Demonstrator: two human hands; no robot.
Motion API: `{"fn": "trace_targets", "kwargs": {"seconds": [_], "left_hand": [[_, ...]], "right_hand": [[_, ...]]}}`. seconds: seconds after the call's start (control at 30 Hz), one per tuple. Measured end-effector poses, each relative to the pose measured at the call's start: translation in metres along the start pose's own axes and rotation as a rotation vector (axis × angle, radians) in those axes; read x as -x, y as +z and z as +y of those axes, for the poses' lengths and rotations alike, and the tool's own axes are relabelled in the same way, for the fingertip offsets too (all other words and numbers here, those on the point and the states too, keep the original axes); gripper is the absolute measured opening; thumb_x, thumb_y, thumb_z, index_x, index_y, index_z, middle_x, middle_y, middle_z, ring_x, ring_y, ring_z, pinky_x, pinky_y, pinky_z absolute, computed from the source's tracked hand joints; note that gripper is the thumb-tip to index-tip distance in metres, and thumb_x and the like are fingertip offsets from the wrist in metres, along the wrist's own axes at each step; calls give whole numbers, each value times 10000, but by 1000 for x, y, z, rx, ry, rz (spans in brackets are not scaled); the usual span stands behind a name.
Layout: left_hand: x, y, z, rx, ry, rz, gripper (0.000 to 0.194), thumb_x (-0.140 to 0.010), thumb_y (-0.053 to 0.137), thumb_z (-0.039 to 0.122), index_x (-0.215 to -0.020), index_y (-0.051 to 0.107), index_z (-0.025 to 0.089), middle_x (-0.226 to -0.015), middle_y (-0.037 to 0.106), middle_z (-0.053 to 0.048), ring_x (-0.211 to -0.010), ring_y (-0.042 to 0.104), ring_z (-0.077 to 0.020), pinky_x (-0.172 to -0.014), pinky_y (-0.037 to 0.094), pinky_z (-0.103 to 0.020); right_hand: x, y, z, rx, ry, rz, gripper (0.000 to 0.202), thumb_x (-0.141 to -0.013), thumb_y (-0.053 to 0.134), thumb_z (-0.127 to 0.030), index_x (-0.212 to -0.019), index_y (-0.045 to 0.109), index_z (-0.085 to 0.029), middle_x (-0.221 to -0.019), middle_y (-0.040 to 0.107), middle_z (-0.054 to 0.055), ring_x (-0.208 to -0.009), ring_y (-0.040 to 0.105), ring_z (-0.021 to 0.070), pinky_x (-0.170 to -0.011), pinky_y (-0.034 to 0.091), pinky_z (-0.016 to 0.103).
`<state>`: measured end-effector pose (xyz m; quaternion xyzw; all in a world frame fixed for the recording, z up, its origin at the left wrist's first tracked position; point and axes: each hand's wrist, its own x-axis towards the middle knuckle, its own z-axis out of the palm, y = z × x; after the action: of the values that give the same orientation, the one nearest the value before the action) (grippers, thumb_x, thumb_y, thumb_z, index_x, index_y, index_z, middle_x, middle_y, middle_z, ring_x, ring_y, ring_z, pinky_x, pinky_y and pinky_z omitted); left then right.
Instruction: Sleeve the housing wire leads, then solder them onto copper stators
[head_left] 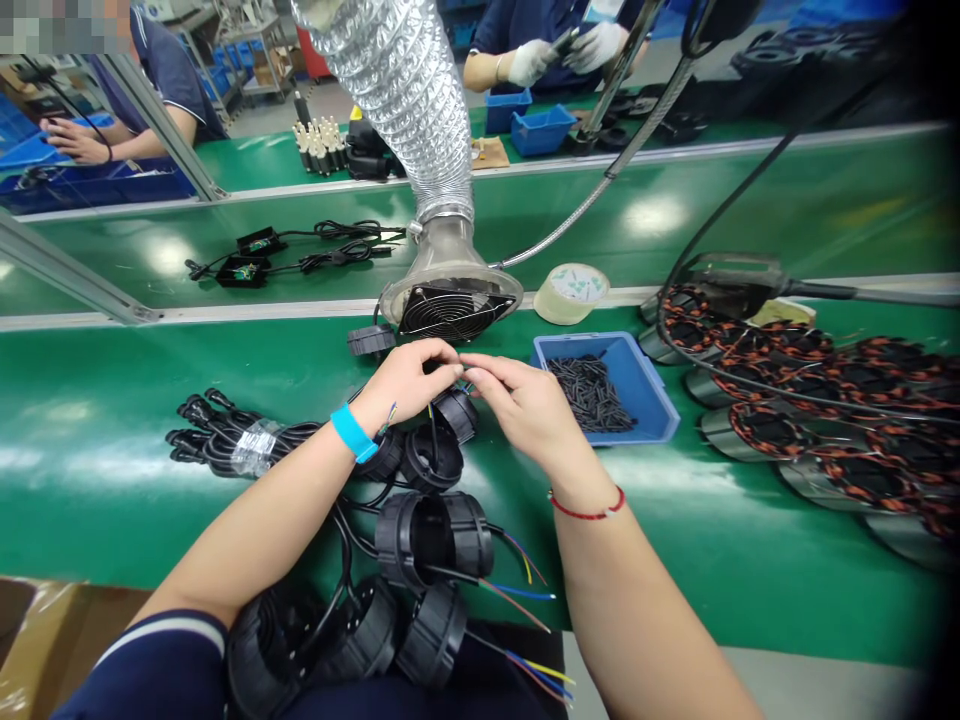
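"Fingers?"

"Pinched together at the tips, left hand (405, 385) and right hand (529, 405) meeting on a thin dark piece (463, 367), over the bench (510, 500), near the blue bin (639, 385)."

"How would it handle?"

"Light and bendy, I'd guess; best held close to its end."

"What's hidden?"

"Most of it: fingertips cover it, so I can't tell sleeve from wire. Black cables (300, 435) also vanish under the left forearm (255, 515)"

left: blue band (353, 433) | right: red bracelet (589, 514) | navy sleeve (150, 675), white stripe (172, 617)
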<state>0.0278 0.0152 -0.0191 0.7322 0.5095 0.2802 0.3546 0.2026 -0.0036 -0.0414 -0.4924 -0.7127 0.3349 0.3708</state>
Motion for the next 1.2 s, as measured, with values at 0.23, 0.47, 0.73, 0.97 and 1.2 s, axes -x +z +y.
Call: {"fn": "trace_targets", "kwargs": {"seconds": [0.23,0.47,0.73,0.97,1.2], "left_hand": [[-3,-5,-7,-261,3,-62,352,-836,440,101,-1065,699,169,-1117,710,-49,-1090,603,-205,-1007,403,-357],[-2,-5,-5,-389,-31,-46,260,-905,497,260,-1024,724,216,-1023,740,-33,-994,624,-227,-953,394,-402],[0,-6,-2,-391,-26,-49,229,-885,538,237,-1008,730,209,-1011,743,-24,-965,606,-212,-956,380,-384],[-1,-6,-6,-343,53,-35,216,-867,540,256,-861,749,201,-855,747,-26,-829,617,-191,-847,416,-333],[4,-26,-10,-11,31,495,214,-861,530,285,-886,706,166,-863,717,-36,-824,625,-158,-806,472,-277]], "right_hand": [[-3,-1,9,-542,124,-25,403,-808,497,-244,-1201,581,-209,-895,670,22,-717,654,139,-673,547,314],[-6,8,2,-688,143,51,390,-702,699,-250,-1080,608,-211,-792,671,-10,-687,630,115,-695,538,286],[-9,37,0,-690,260,301,253,-742,669,-387,-876,682,-173,-677,648,0,-545,543,88,-539,465,241],[-13,49,6,-657,220,203,267,-742,656,-399,-866,671,-163,-693,641,5,-600,552,102,-573,470,249],[-5,16,1,-404,16,297,456,-793,629,-315,-1220,500,-221,-936,655,32,-785,613,137,-757,518,309]]}}
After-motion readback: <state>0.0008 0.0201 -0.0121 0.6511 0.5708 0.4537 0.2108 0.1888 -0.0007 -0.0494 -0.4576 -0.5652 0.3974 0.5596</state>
